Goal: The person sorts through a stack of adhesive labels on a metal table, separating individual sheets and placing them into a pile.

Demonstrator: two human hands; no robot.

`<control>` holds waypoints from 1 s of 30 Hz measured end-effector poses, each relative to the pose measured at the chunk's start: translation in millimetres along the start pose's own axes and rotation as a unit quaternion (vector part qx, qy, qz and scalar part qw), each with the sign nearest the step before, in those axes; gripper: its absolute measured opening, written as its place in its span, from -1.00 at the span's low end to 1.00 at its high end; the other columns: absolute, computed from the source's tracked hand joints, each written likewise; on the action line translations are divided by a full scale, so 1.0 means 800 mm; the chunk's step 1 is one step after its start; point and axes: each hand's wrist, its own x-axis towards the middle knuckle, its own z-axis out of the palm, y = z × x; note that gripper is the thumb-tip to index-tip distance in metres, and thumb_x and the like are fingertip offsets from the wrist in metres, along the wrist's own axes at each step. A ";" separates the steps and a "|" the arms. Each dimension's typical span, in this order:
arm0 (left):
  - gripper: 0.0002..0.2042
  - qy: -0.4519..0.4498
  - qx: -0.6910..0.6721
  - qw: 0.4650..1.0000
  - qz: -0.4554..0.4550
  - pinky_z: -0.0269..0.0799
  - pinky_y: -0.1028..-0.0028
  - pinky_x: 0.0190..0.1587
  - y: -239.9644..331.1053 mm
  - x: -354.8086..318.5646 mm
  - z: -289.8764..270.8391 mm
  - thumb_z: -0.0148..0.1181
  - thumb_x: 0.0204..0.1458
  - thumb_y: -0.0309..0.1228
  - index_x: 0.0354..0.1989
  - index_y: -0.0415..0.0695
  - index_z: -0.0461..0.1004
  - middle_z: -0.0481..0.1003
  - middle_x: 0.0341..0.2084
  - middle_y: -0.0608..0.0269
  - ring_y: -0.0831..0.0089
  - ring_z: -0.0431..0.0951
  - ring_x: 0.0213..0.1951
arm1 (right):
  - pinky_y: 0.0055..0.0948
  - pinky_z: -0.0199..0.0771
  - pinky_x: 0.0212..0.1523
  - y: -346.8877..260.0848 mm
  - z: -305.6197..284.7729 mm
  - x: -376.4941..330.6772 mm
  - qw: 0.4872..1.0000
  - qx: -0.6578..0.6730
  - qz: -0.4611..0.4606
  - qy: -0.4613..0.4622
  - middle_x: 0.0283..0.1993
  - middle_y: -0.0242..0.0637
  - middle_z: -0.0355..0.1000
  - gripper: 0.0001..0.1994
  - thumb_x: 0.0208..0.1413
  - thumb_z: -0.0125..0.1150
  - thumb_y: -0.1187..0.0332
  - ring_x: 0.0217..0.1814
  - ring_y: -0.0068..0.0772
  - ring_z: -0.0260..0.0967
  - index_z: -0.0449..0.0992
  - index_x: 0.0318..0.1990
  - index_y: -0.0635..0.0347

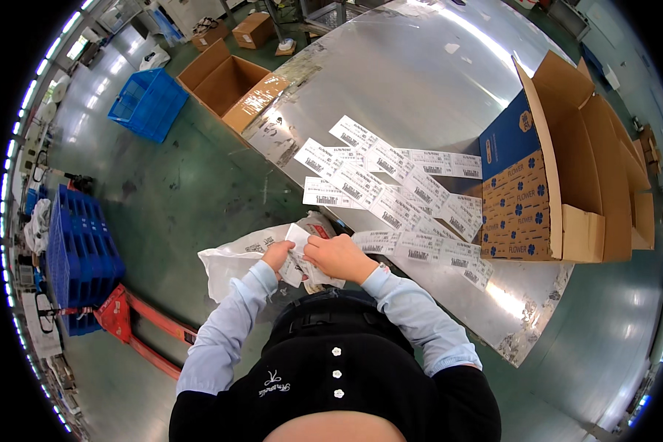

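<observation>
Just off the table's near edge, my left hand (276, 255) and my right hand (340, 256) are close together in front of my waist. Both are closed on a white label sheet (297, 237), the left at its left side and the right at its upper right. Beneath them a white plastic sack (232, 265) with dark print hangs or lies loosely; its lower part is hidden. Right of my hands, overlapping strips of printed barcode labels (390, 184) fan across the metal table (376, 81), and one strip (420, 247) lies close to my right hand.
Open cardboard cartons (523, 199) stand at the table's right end. Beyond its left edge are another open carton (225, 85) and a blue crate (149, 103). On the floor to the left are blue pallets (85, 250) and a red pallet jack (144, 324).
</observation>
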 end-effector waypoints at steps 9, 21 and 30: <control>-0.60 -0.044 -0.085 0.995 -0.021 0.41 -0.18 -0.07 -0.021 0.030 0.005 -0.20 0.12 -0.32 0.11 -0.22 0.22 0.43 -0.09 -0.04 -0.06 0.48 -0.07 | -0.37 0.33 -0.61 0.019 -0.002 -0.009 0.999 -0.025 -0.032 0.024 -0.42 -0.37 0.27 -0.90 0.05 0.09 0.29 -0.55 -0.34 0.40 0.34 -0.36 0.05; -0.53 -0.022 -0.216 0.976 -0.008 0.42 -0.15 -0.16 -0.042 0.070 -0.040 -0.39 0.14 -0.27 0.16 -0.25 0.17 0.39 -0.07 -0.24 -0.19 0.46 -0.09 | -0.31 0.34 -0.60 0.042 -0.030 -0.004 0.994 -0.055 0.040 0.083 -0.36 -0.38 0.30 -0.95 0.04 0.10 0.34 -0.56 -0.28 0.38 0.40 -0.35 0.04; -0.45 -0.110 -0.315 0.942 0.038 0.19 -0.15 0.13 -0.040 0.044 -0.052 -0.29 0.07 -0.33 0.26 -0.31 0.00 0.27 0.08 -0.28 -0.21 0.35 0.06 | -0.22 0.28 -0.11 0.111 -0.106 0.126 0.926 -0.206 0.145 0.281 -0.20 -0.22 0.30 -0.59 -0.08 0.28 0.20 -0.07 -0.18 0.27 0.36 -0.12 0.21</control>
